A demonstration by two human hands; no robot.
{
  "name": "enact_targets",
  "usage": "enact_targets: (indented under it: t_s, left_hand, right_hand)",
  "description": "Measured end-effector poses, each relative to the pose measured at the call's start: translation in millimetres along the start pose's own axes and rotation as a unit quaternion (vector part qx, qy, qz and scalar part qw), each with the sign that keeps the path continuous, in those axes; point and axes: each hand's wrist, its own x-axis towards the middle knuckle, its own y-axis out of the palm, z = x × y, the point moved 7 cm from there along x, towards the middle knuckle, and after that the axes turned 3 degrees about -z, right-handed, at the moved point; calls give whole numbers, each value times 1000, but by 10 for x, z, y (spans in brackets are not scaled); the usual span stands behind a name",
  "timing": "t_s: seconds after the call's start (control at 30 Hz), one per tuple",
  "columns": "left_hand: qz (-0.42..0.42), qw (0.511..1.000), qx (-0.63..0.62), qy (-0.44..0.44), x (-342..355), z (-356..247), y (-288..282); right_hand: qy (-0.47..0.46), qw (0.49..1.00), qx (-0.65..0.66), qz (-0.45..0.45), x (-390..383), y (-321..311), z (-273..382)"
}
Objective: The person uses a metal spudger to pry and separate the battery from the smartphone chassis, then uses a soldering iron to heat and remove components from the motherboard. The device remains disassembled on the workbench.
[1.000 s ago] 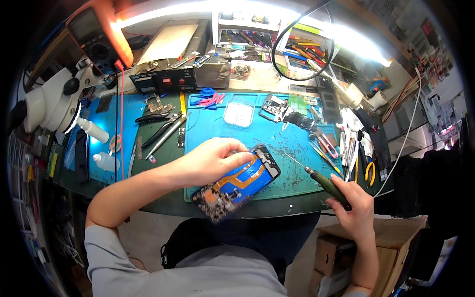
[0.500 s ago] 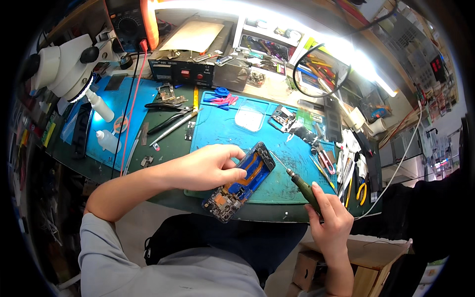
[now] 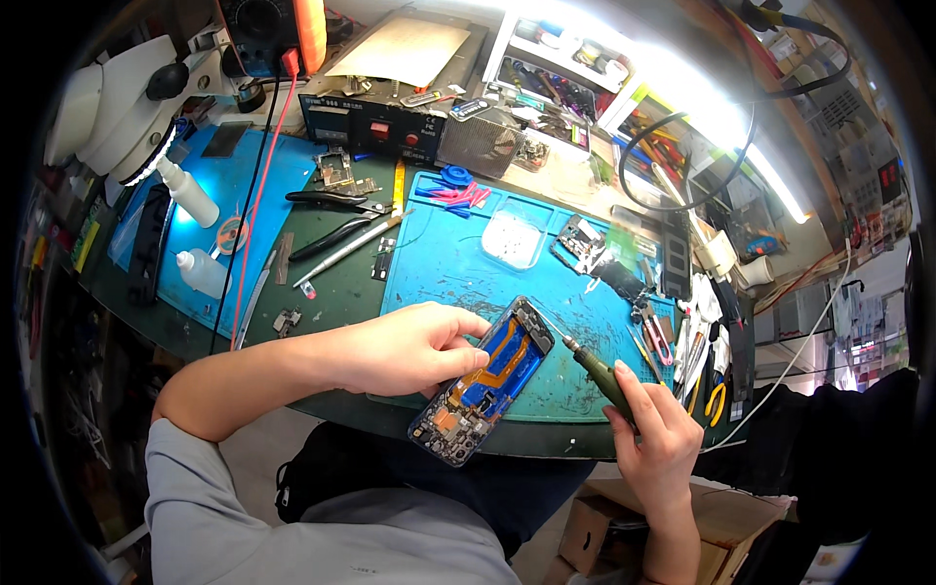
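Observation:
An opened smartphone (image 3: 487, 380) is gripped along its left edge by my left hand (image 3: 419, 343), fingers closed round it. Its bare inside faces up, with a blue battery area, orange flex cables and a circuit board at the near end. It is tilted over the front edge of the bench, its far end pointing right. My right hand (image 3: 651, 434) is closed on the green handle of a precision screwdriver (image 3: 602, 378). The thin shaft points up and left toward the phone's far right corner. Whether the tip touches the phone, I cannot tell.
Under the work lies a blue repair mat (image 3: 439, 263) with a clear tray (image 3: 512, 239) and phone parts (image 3: 582, 242). Pliers (image 3: 331, 237) and tweezers lie left, more hand tools (image 3: 717, 370) right. A microscope (image 3: 122, 122), bottles (image 3: 190, 195) and a multimeter (image 3: 261, 29) stand back left.
The phone has turned to show more of its inside and sits slightly lower and further right in the picture. The screwdriver stays in my right hand. The whole view has shifted a little.

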Motion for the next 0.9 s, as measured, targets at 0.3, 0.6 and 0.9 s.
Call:
enact_targets:
  t_s: [0.3,0.6,0.9]
  left_hand:
    - [-2,999,29,13,-5,-36,-9]
    - [-1,999,32,19,-5,-54,-6]
    - [-6,999,25,22,6,-31,-5]
  right_hand:
    - [4,1000,5,8,34,7,-5]
    - [-2,1000,5,8,34,13,7]
    - [-12,1000,-3,9,29,25,37]
